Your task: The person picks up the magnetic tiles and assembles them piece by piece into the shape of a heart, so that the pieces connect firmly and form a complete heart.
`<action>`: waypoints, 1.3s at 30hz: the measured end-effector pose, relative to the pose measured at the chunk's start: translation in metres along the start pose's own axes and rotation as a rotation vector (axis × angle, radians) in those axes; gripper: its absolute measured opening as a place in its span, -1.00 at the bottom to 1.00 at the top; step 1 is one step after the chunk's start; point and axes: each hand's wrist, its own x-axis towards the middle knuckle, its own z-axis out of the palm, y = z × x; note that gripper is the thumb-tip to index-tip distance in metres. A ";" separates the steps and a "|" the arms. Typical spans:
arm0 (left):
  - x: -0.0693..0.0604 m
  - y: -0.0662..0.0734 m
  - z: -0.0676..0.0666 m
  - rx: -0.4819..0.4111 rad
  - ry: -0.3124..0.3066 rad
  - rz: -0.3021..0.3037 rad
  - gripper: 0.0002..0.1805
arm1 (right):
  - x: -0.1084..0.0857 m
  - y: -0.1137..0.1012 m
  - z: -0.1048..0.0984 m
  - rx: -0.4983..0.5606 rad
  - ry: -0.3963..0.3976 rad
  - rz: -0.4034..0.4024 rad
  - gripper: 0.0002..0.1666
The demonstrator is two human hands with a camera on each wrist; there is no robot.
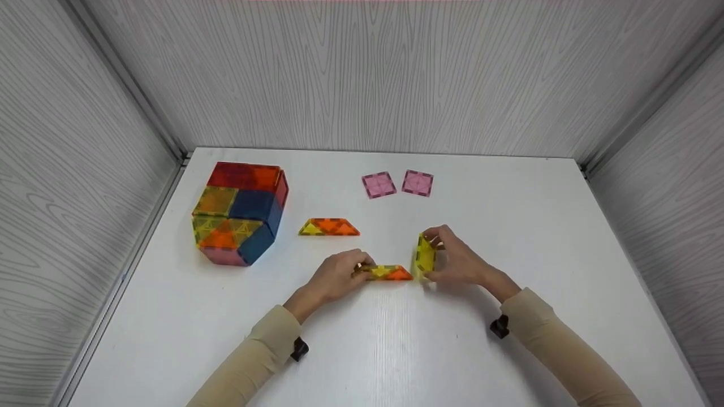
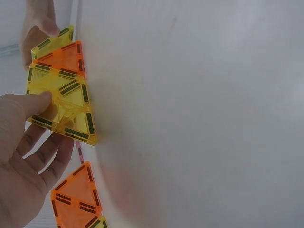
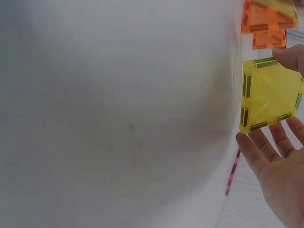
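Observation:
In the head view my left hand [image 1: 338, 275] pinches the left end of a strip of yellow and orange triangular magnetic tiles [image 1: 387, 273] at the table's middle. Its thumb lies on the near face of the yellow part [image 2: 71, 104] in the left wrist view, with fingers behind. A yellow square magnetic tile [image 3: 270, 92] stands on edge just right of the strip. My right hand [image 1: 461, 263] grips that square, thumb at one edge and fingertips at the opposite one. A small gap shows between strip and square in the head view.
A second yellow and orange tile strip [image 1: 329, 227] stands farther back. Two pink square tiles, one left [image 1: 379, 185] and one right [image 1: 418, 183], lie toward the table's far edge. At the left sits a closed multicoloured tile block [image 1: 243, 203]. Panelled walls surround the white table [image 1: 362, 350].

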 end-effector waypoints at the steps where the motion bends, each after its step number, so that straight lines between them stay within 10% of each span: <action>1: 0.001 0.001 0.001 0.006 0.001 0.006 -0.80 | 0.000 -0.001 0.003 0.001 -0.006 -0.002 0.00; 27: 0.006 0.004 0.005 0.007 -0.031 0.045 -0.78 | 0.009 -0.007 0.010 0.044 -0.067 -0.100 0.02; 31: 0.005 0.000 -0.007 -0.018 -0.020 0.042 -0.67 | 0.009 -0.008 0.011 0.027 -0.069 -0.112 0.06; 39: 0.006 -0.025 -0.060 0.011 0.225 -0.015 -0.68 | 0.009 -0.008 0.012 0.016 -0.063 -0.122 0.05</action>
